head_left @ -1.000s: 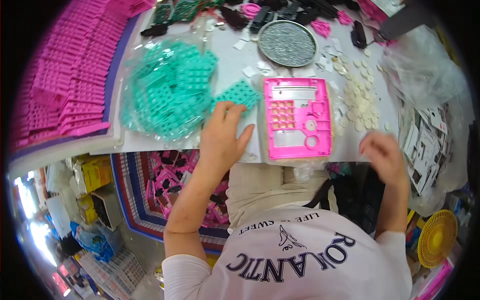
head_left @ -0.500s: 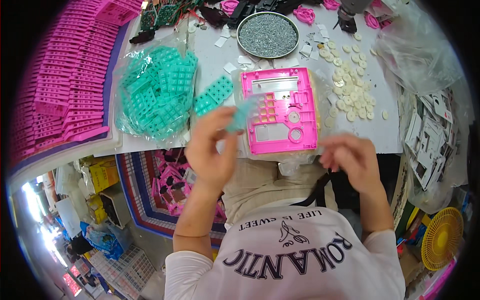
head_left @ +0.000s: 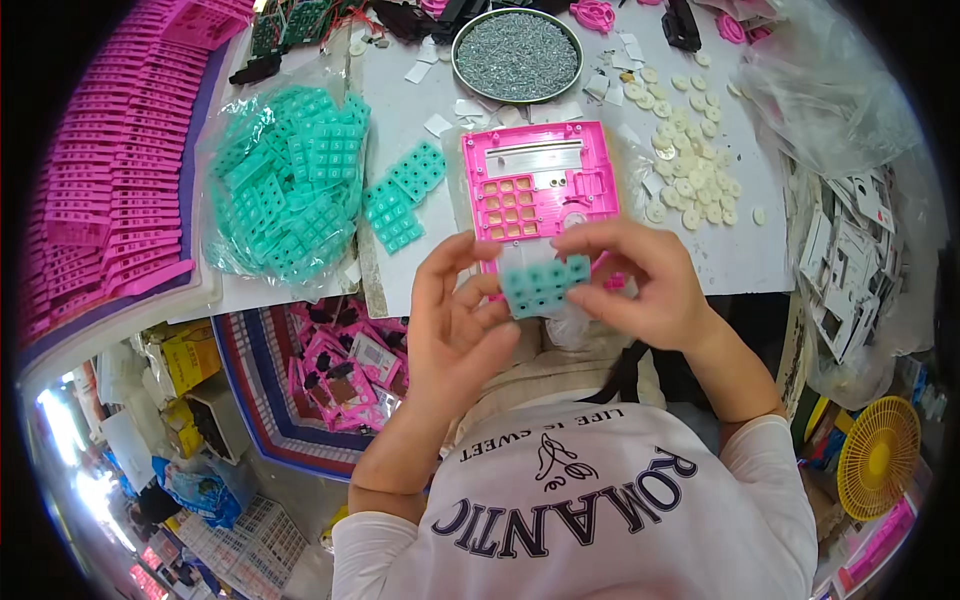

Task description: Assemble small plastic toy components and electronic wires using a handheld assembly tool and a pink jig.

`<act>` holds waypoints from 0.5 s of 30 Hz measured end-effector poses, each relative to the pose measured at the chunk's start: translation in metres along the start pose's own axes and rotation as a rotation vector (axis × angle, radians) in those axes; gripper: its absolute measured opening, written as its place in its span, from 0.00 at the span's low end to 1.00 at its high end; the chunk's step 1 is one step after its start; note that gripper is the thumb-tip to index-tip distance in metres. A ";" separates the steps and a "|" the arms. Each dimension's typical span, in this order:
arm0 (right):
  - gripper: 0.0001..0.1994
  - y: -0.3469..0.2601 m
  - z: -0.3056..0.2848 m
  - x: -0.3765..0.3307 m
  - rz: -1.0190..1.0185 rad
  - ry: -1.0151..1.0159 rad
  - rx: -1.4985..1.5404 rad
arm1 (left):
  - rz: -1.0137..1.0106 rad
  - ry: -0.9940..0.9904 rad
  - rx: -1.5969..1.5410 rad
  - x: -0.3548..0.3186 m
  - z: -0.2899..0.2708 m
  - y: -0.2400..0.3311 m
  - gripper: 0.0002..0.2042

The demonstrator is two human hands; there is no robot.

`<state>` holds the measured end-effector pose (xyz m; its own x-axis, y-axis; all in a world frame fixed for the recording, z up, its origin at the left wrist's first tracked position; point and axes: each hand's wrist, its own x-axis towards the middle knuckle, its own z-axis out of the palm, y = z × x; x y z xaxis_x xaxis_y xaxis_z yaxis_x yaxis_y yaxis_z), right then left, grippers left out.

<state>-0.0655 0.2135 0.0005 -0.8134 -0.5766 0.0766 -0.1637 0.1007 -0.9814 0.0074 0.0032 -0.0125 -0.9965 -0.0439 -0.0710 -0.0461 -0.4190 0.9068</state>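
Note:
A teal rubber keypad with rows of square keys is pinched between the thumb and fingers of my right hand. At the keypad's left edge, my left hand has its fingers spread; whether a fingertip touches the keypad is hard to tell. Behind them a pink plastic casing lies on the table, with a grid of key openings and a round hole. My hands and the keypad cover its near part. To its left rest a few loose teal keypads.
A clear bag of teal keypads sits left, beside stacked pink casings. Beyond the casing stands a round tin of small screws. Cream discs are scattered to the right. A basket of pink parts stands below the table edge.
My left hand has brought the keypad rightward and down, in front of the casing. My right hand has come in from the right and taken hold of it; the left fingers have spread.

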 end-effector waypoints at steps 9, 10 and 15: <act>0.28 0.005 0.027 -0.002 -0.565 0.172 -0.407 | 0.575 -0.143 0.620 0.022 -0.024 -0.006 0.16; 0.29 0.006 0.029 -0.002 -0.561 0.189 -0.397 | 0.569 -0.138 0.597 0.022 -0.024 -0.008 0.16; 0.30 0.003 0.031 0.003 -0.488 0.145 -0.431 | 0.603 -0.143 0.645 0.023 -0.024 -0.006 0.15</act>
<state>-0.0509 0.1872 -0.0081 -0.6514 -0.5265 0.5464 -0.7159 0.1878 -0.6725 -0.0139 -0.0177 -0.0295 -0.8612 0.0396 0.5067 0.5012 0.2322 0.8336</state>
